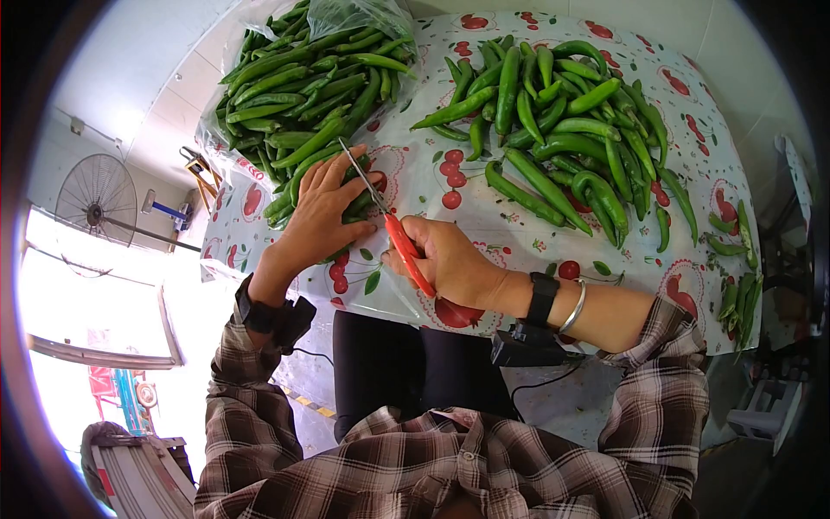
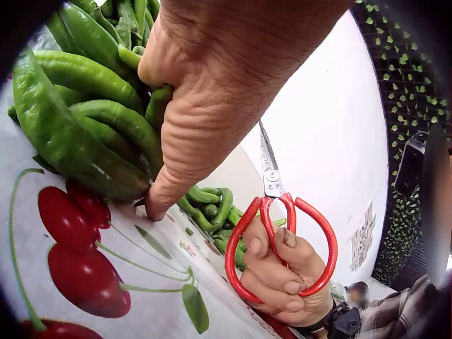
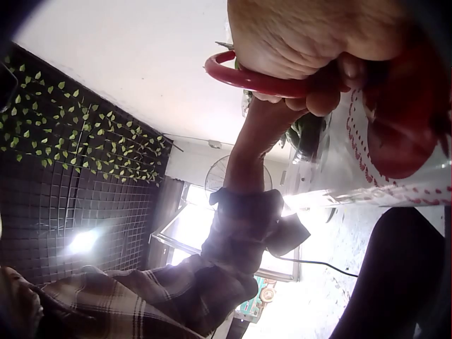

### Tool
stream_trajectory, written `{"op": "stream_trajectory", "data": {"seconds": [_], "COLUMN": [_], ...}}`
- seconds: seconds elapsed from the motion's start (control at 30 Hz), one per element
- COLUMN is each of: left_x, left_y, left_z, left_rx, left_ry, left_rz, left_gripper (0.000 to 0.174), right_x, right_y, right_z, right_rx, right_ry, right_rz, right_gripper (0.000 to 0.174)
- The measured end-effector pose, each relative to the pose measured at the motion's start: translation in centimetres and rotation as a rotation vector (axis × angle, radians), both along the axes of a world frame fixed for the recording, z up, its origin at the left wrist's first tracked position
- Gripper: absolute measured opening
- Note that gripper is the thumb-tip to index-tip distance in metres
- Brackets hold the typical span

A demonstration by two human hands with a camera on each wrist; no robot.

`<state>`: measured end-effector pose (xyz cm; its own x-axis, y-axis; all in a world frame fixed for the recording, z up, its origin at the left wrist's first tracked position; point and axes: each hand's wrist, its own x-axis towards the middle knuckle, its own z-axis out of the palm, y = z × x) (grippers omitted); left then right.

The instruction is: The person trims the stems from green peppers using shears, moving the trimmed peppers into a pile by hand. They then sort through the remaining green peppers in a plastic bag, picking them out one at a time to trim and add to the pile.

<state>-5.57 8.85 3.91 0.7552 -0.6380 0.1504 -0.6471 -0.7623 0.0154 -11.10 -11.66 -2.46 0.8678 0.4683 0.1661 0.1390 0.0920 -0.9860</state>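
Note:
My left hand [image 1: 318, 208] lies over the near edge of the left pile of green peppers [image 1: 285, 86]. In the left wrist view, several peppers [image 2: 78, 141] run under that hand [image 2: 212, 92], between its bent thumb and fingers, and the thumb tip touches the cloth. My right hand [image 1: 458, 264] grips red-handled scissors [image 1: 405, 246] just right of the left hand, blades pointing up and left past its fingers. The blades look closed together in the left wrist view. In the right wrist view, the right hand [image 3: 304, 42] covers most of the red handle [image 3: 247, 81].
A second pile of green peppers [image 1: 588, 130] lies on the right of the cherry-patterned tablecloth [image 1: 415, 173]. Small pepper pieces [image 1: 735, 303] sit near the right edge. Clear plastic [image 1: 359, 16] wraps the left pile. A fan [image 1: 95, 208] stands far left.

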Motion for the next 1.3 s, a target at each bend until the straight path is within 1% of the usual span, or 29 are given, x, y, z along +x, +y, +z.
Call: {"op": "stream_trajectory", "data": {"seconds": [0.1, 0.13, 0.37, 0.97, 1.17, 1.23, 1.3], "left_x": [0.07, 0.09, 0.05, 0.23, 0.26, 0.29, 0.28], "left_y": [0.07, 0.09, 0.11, 0.31, 0.38, 0.42, 0.4], "left_z": [-0.05, -0.06, -0.04, -0.35, -0.43, -0.43, -0.41], "left_rx": [-0.009, -0.014, -0.019, -0.035, -0.028, -0.011, -0.012], "left_ry": [-0.001, 0.0, 0.006, 0.016, 0.011, 0.014, 0.016], "left_rz": [-0.007, -0.013, -0.018, -0.023, -0.024, -0.012, -0.012], "left_gripper": [0.063, 0.063, 0.062, 0.057, 0.053, 0.056, 0.055], "right_x": [-0.13, -0.19, -0.16, -0.17, -0.09, -0.11, -0.11], "right_y": [0.08, 0.09, 0.02, -0.01, 0.02, 0.07, 0.06], "right_z": [-0.01, 0.07, 0.09, 0.24, 0.12, 0.07, 0.12], "right_rx": [0.041, 0.07, 0.043, 0.079, 0.062, 0.062, 0.056], "right_ry": [0.011, 0.03, -0.019, 0.072, -0.019, 0.059, 0.046], "right_rz": [0.011, 0.024, 0.007, 0.045, 0.019, 0.036, 0.03], "right_gripper": [0.015, 0.018, 0.019, 0.02, 0.018, 0.019, 0.019]}}
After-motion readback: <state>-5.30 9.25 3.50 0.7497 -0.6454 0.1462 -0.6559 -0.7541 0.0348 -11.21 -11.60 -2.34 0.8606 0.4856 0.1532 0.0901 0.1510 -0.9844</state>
